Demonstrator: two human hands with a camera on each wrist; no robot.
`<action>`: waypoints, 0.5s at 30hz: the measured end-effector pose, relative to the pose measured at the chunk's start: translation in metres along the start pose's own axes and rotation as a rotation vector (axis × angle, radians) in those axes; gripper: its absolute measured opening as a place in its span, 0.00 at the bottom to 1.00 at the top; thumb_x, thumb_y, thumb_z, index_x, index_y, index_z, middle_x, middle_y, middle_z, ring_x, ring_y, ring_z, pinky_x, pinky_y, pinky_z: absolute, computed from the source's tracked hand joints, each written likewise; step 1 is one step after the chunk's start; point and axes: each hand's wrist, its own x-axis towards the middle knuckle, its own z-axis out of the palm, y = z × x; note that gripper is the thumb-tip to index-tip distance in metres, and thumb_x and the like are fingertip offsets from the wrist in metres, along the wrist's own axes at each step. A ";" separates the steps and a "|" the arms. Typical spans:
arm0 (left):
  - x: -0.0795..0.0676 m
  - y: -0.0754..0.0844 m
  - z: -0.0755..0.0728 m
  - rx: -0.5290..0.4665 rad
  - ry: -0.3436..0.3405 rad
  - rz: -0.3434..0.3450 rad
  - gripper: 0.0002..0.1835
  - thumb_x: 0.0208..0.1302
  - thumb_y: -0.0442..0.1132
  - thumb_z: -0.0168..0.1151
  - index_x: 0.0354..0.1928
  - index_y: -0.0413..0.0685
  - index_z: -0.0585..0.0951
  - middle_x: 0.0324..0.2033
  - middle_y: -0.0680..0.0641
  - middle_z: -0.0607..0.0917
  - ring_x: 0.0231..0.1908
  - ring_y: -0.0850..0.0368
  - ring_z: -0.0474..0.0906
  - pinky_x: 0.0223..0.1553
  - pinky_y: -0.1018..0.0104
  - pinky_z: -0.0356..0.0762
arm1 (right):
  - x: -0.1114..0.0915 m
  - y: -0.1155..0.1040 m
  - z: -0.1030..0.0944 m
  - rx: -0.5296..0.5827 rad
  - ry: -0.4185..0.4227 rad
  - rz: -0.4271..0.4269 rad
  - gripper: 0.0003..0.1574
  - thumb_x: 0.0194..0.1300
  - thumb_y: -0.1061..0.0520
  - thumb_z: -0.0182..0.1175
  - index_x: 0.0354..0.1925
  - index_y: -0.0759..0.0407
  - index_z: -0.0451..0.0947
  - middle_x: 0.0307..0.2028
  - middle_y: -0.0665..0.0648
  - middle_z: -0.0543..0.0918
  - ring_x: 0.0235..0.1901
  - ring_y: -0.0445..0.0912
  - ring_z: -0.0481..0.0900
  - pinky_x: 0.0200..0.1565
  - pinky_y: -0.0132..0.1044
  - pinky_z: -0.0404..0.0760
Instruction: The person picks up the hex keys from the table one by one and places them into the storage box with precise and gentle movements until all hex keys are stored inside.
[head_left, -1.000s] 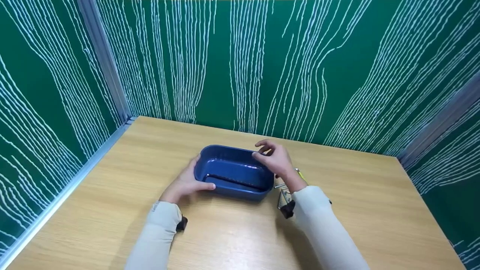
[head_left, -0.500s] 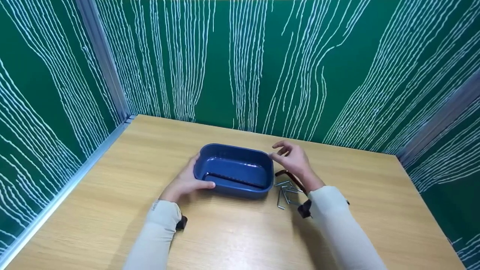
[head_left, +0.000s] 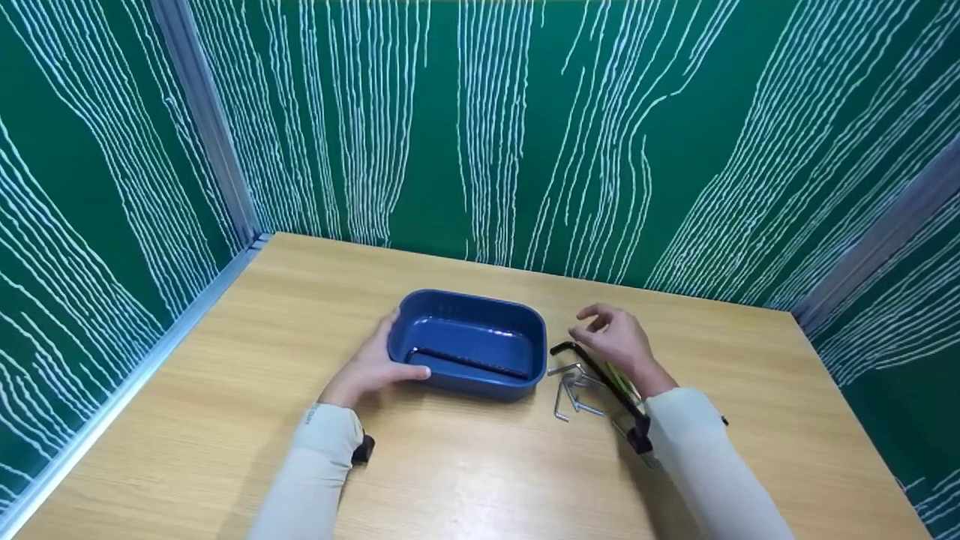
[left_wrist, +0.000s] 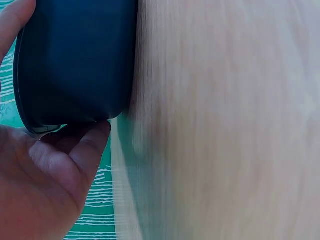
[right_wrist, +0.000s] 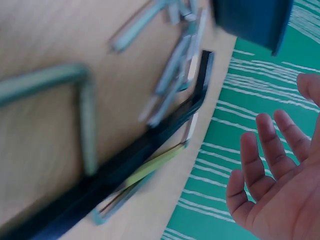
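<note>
Head view: at the nine o'clock end of a blue box (head_left: 469, 388), the left hand (head_left: 367, 365) grips it; a dark bent rod (head_left: 472, 362) lies inside. Toward three o'clock the right hand (head_left: 619, 343) hovers empty, fingers loosely bent.

Left wrist view: the hand clasps the box, at eleven o'clock.

Right wrist view: fingers slightly apart at four o'clock; silver rods (right_wrist: 173, 66) at twelve, black rod (right_wrist: 127, 156) toward seven.
</note>
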 end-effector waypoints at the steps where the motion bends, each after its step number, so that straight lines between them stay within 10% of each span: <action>1: 0.000 0.000 0.000 -0.003 0.002 0.000 0.63 0.26 0.60 0.73 0.66 0.63 0.46 0.64 0.53 0.56 0.61 0.55 0.55 0.61 0.49 0.52 | -0.001 0.004 0.000 -0.011 -0.007 0.004 0.24 0.47 0.34 0.59 0.40 0.43 0.73 0.34 0.52 0.76 0.31 0.47 0.72 0.26 0.35 0.73; 15: 0.000 0.001 0.000 -0.006 0.004 0.013 0.62 0.29 0.56 0.73 0.66 0.63 0.44 0.65 0.52 0.56 0.61 0.53 0.56 0.60 0.47 0.53 | -0.008 0.038 -0.002 -0.012 -0.086 0.236 0.24 0.48 0.38 0.61 0.43 0.45 0.72 0.37 0.55 0.74 0.35 0.50 0.69 0.29 0.35 0.70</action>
